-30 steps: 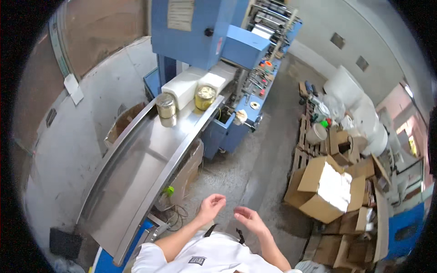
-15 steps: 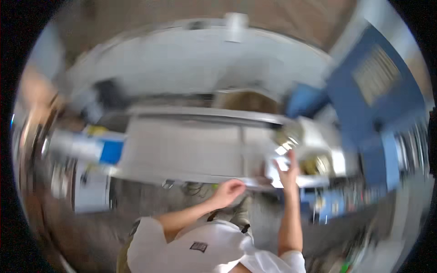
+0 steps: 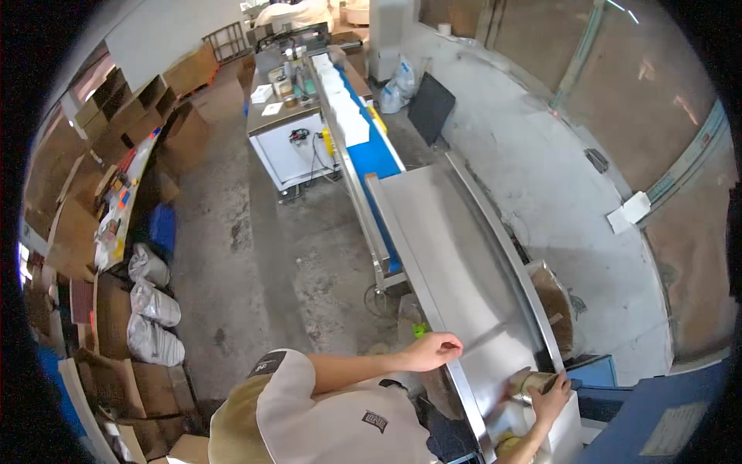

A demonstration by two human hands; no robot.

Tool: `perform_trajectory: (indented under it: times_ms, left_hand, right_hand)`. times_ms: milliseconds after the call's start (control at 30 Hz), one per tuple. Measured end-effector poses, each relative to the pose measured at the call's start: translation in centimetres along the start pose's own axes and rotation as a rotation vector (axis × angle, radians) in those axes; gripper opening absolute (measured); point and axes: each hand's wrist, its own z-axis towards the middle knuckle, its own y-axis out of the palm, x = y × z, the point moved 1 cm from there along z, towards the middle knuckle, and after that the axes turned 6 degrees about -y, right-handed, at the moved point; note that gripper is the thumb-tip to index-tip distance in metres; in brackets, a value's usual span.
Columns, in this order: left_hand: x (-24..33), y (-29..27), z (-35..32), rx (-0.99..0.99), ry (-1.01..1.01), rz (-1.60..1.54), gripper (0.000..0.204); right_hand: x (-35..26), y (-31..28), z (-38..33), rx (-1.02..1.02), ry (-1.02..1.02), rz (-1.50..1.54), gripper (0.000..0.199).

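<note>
My right hand [image 3: 549, 400] is at the right end of a long stainless-steel trough [image 3: 444, 240], its fingers bent round the side of a shiny gold-coloured cylinder [image 3: 529, 383]. Whether that is a tin or a tape roll I cannot tell. Beneath my right forearm, a second yellowish round thing [image 3: 508, 445] shows in part, and a white box-like surface [image 3: 568, 425] stands beside the wrist. My left hand [image 3: 434, 352] hovers by the trough's near edge with its fingers curled together; what they hold, if anything, is hidden.
Beyond the trough runs a blue conveyor belt [image 3: 375, 158] carrying white cartons [image 3: 348, 116]. A worktable [image 3: 286, 124] with jars stands to its left. White sacks [image 3: 154, 301] and cardboard boxes [image 3: 116, 387] line the left side. A blue panel [image 3: 657, 417] rises at lower right.
The view has swung left toward the conveyor and is sharper. My right hand, spread beside the shiny things before, is now bent round the gold-coloured cylinder. My left hand stays curled near the trough's edge.
</note>
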Motion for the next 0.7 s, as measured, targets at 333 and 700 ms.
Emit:
perform_trajectory:
  times_ms: [333,700]
  left_hand:
    - [2.8,7.8,12.9,-0.195,-0.138,-0.009,0.04]
    - [10.0,34.7,13.0,-0.601,0.009,0.761,0.11]
  right_hand:
    - [-10.4,0.4,-4.0,0.108,0.126,0.258,0.09]
    - [-11.0,1.0,-9.1,0.3,0.178,0.34,0.076]
